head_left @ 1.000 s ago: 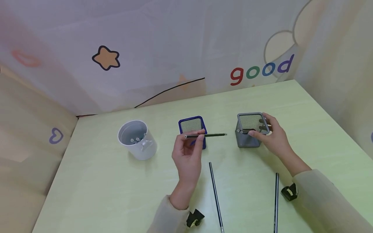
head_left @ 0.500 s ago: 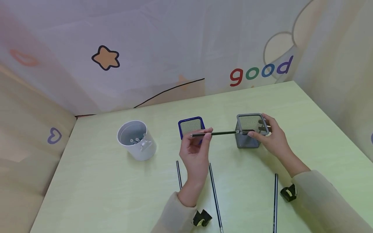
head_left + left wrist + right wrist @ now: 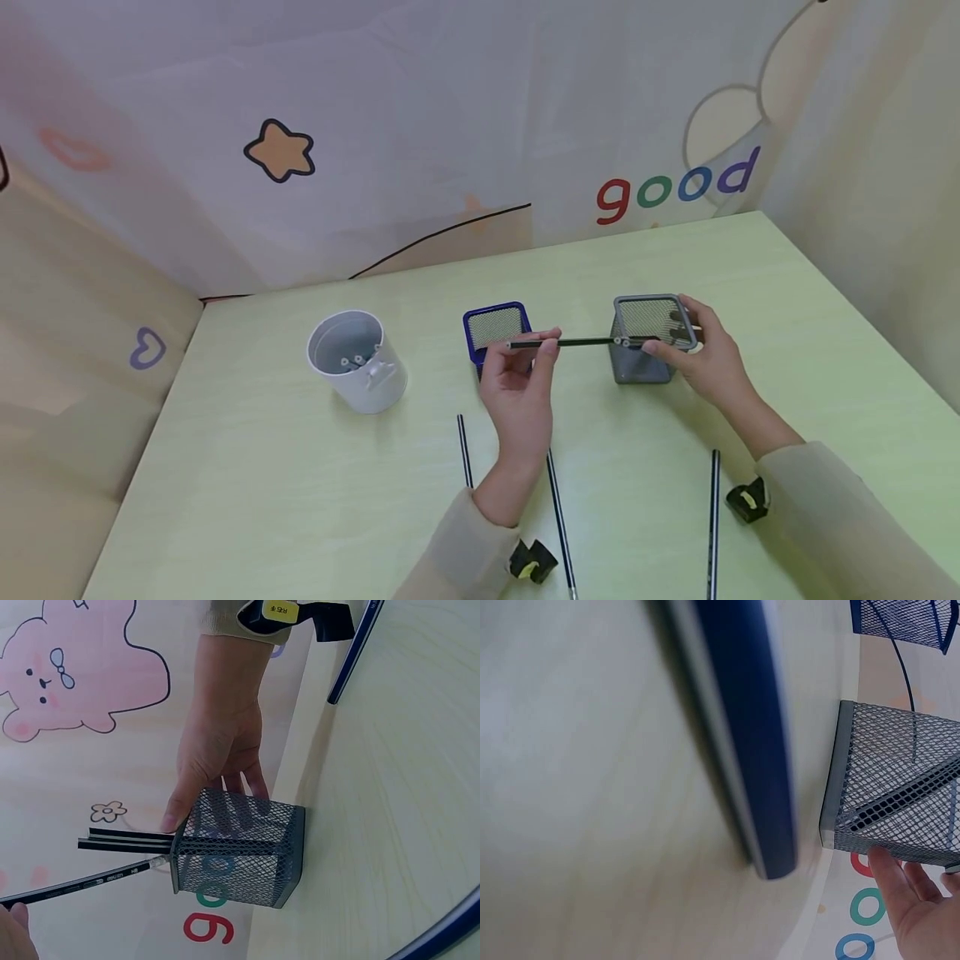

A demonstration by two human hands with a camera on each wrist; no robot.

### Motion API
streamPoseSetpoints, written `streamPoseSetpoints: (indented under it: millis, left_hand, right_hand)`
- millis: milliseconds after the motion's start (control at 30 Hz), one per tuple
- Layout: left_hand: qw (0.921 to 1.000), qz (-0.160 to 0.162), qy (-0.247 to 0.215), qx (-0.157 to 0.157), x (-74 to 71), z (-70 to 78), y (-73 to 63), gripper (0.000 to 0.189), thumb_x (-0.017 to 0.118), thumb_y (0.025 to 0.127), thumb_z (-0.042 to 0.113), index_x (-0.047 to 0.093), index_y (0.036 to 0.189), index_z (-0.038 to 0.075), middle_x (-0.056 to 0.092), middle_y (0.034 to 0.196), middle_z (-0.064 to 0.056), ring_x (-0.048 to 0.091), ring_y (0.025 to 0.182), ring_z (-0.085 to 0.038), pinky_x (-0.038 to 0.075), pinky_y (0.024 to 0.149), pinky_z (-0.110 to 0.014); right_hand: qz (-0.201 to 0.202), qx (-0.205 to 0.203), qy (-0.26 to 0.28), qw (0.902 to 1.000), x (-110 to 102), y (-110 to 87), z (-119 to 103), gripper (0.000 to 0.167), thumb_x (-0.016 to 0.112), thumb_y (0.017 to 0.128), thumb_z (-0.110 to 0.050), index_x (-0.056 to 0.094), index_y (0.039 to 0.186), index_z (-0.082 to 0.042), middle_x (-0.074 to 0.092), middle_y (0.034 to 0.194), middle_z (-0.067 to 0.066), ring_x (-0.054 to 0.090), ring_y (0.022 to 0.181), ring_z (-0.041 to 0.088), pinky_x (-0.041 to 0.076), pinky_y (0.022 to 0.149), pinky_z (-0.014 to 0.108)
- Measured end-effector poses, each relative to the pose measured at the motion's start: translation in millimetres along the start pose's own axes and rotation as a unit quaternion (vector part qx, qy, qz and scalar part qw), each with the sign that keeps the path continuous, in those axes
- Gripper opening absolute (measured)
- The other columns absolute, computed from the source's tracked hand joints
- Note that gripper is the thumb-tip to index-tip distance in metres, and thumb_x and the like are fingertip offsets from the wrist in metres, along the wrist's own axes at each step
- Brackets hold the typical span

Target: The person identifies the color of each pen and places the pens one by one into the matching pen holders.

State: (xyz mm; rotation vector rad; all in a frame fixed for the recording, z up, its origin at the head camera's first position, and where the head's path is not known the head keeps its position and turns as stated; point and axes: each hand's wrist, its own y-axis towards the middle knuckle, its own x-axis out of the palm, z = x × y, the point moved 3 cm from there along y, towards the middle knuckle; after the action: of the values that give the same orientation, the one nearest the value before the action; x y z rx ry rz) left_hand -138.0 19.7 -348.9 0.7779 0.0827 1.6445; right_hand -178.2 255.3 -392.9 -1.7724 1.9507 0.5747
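Between thumb and fingertips my left hand (image 3: 519,396) pinches a dark striped pencil (image 3: 583,342) and holds it nearly level. In the left wrist view, the pencil (image 3: 82,885) reaches with its metal-ferruled end to the rim of a grey mesh pen holder (image 3: 240,851). My right hand (image 3: 712,354) grips this holder (image 3: 641,367) from its right side, thumb at the front rim and fingers around the back. Two pencils (image 3: 127,841) lean inside and stick out of its top. A blue mesh pen holder (image 3: 471,333) stands partly behind my left hand.
A white cup (image 3: 371,392) with several pencils inside stands on the left. Loose striped pencils lie on the table: one left of my left forearm (image 3: 464,446), one right of it (image 3: 561,517), and one near my right sleeve (image 3: 713,525). A printed curtain hangs behind.
My left hand has moved right with the pencil, bringing its far end up to the grey holder. A loose pencil left of my forearm has come into view. The right hand keeps its grip.
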Motion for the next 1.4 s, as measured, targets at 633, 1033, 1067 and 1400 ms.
streamPoseSetpoints:
  millis: [633,1033,1067,1400]
  left_hand:
    - [0.996,-0.048,0.065,-0.039,3.6,-7.5,2.5,0.021,0.064,0.088,0.002,0.063,0.104,-0.011,0.065,0.103,-0.029,0.065,0.093,-0.008,0.055,0.083,-0.025]
    - [0.9841,-0.117,0.131,-0.027,13.3,-12.8,11.0,0.019,0.062,0.089,0.002,0.064,0.105,-0.007,0.067,0.105,-0.023,0.067,0.092,-0.029,0.056,0.081,-0.027]
    - [0.9834,-0.121,0.133,-0.028,14.1,-14.1,11.1,0.019,0.062,0.089,0.002,0.064,0.105,-0.007,0.067,0.105,-0.022,0.067,0.093,-0.03,0.056,0.082,-0.027]
    - [0.9738,-0.162,0.159,-0.01,19.1,-24.4,12.3,0.021,0.062,0.09,0.003,0.065,0.108,-0.006,0.067,0.105,-0.021,0.068,0.092,-0.03,0.055,0.082,-0.025]
  right_hand:
    - [0.002,0.006,0.003,1.0,1,-1.4,-1,0.091,0.067,0.087,-0.038,0.012,0.152,-0.006,0.035,0.142,0.029,0.038,0.122,0.043,0.043,0.086,0.046]
    - [-0.001,0.0,0.004,1.0,-1,-0.9,-3,0.09,0.068,0.087,-0.036,0.013,0.152,-0.006,0.035,0.142,0.029,0.038,0.122,0.044,0.045,0.086,0.047]
    - [-0.001,0.0,0.003,1.0,-1,-1.0,-3,0.09,0.068,0.087,-0.036,0.013,0.152,-0.006,0.035,0.142,0.029,0.038,0.122,0.044,0.045,0.086,0.048]
    - [0.002,0.003,0.003,1.0,-1,-1.3,-1,0.091,0.068,0.086,-0.039,0.014,0.151,-0.006,0.036,0.142,0.028,0.039,0.121,0.042,0.045,0.085,0.042]
